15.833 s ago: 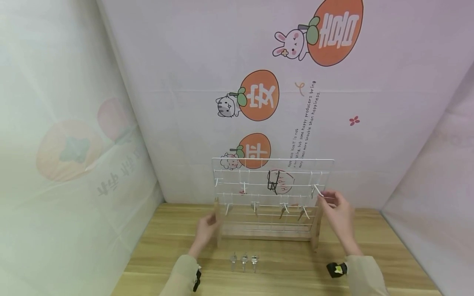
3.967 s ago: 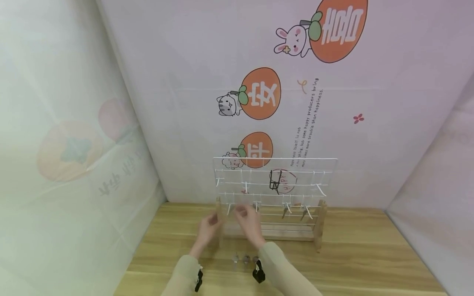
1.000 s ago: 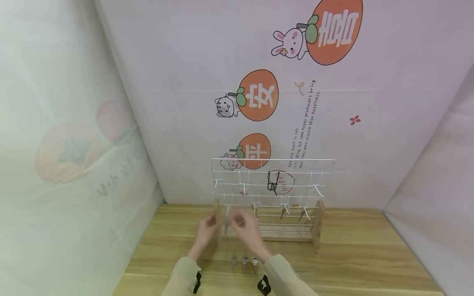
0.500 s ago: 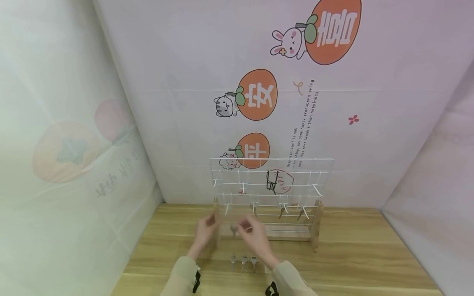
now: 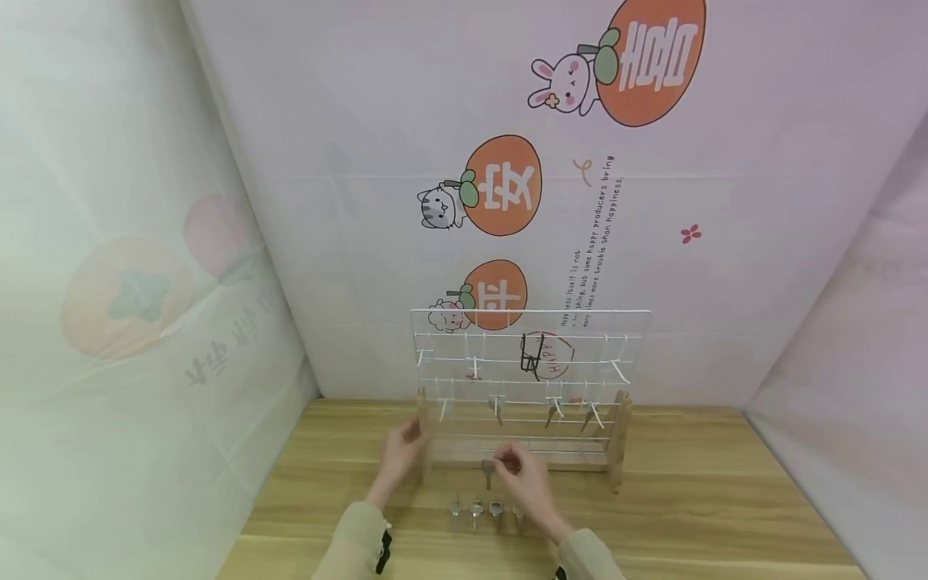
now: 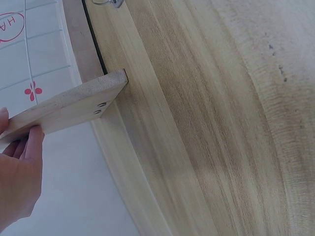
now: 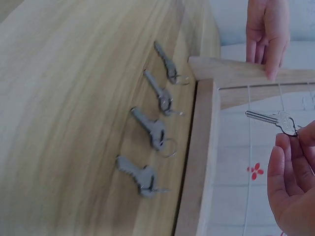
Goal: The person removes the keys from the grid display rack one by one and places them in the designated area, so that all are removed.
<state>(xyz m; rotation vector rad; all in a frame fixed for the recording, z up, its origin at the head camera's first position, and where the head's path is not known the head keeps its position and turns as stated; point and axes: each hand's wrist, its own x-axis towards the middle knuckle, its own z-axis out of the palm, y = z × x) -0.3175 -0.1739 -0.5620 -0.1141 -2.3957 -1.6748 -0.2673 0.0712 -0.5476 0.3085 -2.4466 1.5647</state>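
Note:
My right hand (image 5: 528,487) pinches a metal key (image 7: 270,118) by its small ring in front of the rack's lower part; the blade points away from the fingers. My left hand (image 5: 399,459) grips the left wooden upright (image 6: 64,105) of the white wire rack (image 5: 532,311), thumb on one side and fingers on the other. Below the right hand, several more keys (image 7: 147,179) with rings lie in a row on the wooden table. On the lower hooks hang 3 keys (image 5: 553,412), while the lower left hook (image 5: 445,409) and the upper right hook (image 5: 619,371) are bare.
The rack's right wooden upright (image 5: 618,443) stands on the table (image 5: 696,467). A black wire piece (image 5: 532,354) shows at the rack's upper middle. White printed cloth (image 5: 362,242) encloses the back and sides.
My right hand took a key off the lower left hook and moved right and down with it. Earlier it was at the upper right hook. One more key lies on the table. The left hand stayed.

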